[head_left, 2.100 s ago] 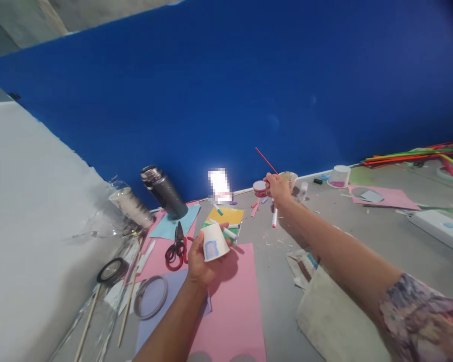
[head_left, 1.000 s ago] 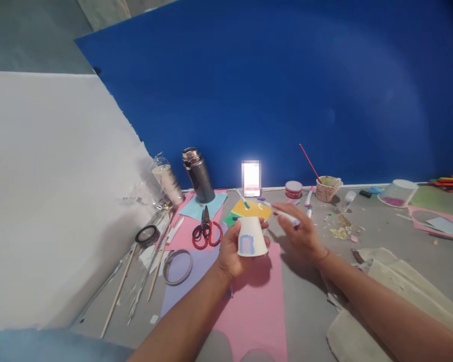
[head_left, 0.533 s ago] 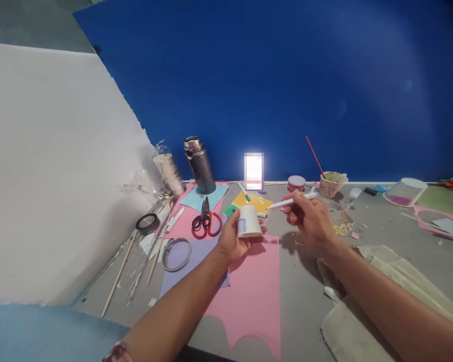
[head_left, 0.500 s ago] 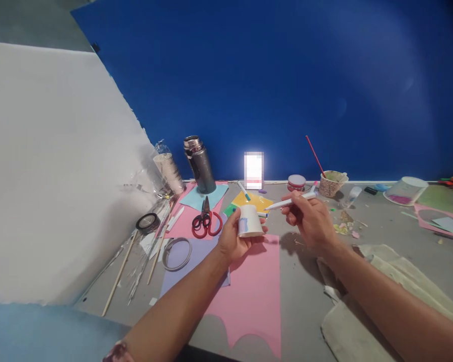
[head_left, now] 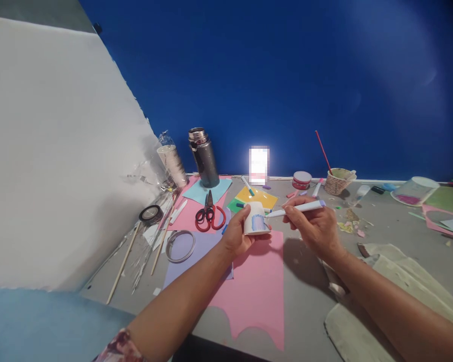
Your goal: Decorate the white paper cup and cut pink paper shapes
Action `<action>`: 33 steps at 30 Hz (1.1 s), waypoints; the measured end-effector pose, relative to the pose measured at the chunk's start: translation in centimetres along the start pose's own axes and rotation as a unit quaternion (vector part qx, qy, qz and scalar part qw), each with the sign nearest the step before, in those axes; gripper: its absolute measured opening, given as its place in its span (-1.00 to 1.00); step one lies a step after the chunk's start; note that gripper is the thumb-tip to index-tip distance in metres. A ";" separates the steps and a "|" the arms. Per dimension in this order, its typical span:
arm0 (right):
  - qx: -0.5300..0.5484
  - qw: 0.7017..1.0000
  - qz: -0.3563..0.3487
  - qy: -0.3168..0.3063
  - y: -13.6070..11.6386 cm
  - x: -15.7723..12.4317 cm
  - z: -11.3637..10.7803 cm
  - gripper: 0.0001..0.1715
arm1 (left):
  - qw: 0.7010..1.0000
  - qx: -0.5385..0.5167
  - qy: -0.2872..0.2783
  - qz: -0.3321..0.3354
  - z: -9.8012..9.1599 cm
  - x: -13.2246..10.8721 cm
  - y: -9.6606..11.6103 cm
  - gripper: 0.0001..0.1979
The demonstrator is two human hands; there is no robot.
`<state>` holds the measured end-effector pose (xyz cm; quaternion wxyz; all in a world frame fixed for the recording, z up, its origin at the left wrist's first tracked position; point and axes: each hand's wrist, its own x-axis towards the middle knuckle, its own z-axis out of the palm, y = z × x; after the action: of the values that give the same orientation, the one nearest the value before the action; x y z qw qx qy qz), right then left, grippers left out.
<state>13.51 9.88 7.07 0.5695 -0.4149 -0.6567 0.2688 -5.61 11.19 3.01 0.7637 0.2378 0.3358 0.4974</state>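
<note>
A white paper cup (head_left: 252,211), upside down with its wide rim lowest, is gripped in my left hand (head_left: 237,235). A blue and purple coloured patch shows on its side. My right hand (head_left: 314,223) pinches a white marker (head_left: 302,207) with a purple end, its tip close to the cup's right side. Whether the tip touches the cup I cannot tell. Below the cup lies a pink paper sheet (head_left: 260,286) with curved cut-outs, partly over a lilac sheet (head_left: 196,261). Behind the cup are yellow paper (head_left: 262,197) and a teal-tipped marker (head_left: 248,186).
Red-handled scissors (head_left: 210,216), a tape roll (head_left: 180,246) and black tape (head_left: 150,214) lie left. A dark flask (head_left: 205,161) and stacked paper cups (head_left: 172,165) stand behind. A patterned cup (head_left: 337,182) with a red stick stands right, near a cloth (head_left: 396,286).
The cup has turned in my left hand, so its coloured patch now faces more toward me. My right hand has brought the marker's tip close to the cup. The view has shifted slightly.
</note>
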 end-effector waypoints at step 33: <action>-0.040 0.988 -0.077 -0.129 -0.9 -0.1 0.0 -0.80 | 0.998 0.059 0.016 0.034 0.5 -0.4 -0.7 -0.63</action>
<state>13.25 9.35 7.73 0.4815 -0.3477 -0.7650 0.2491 -4.91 10.54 3.02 0.7255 0.2854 0.3684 0.5064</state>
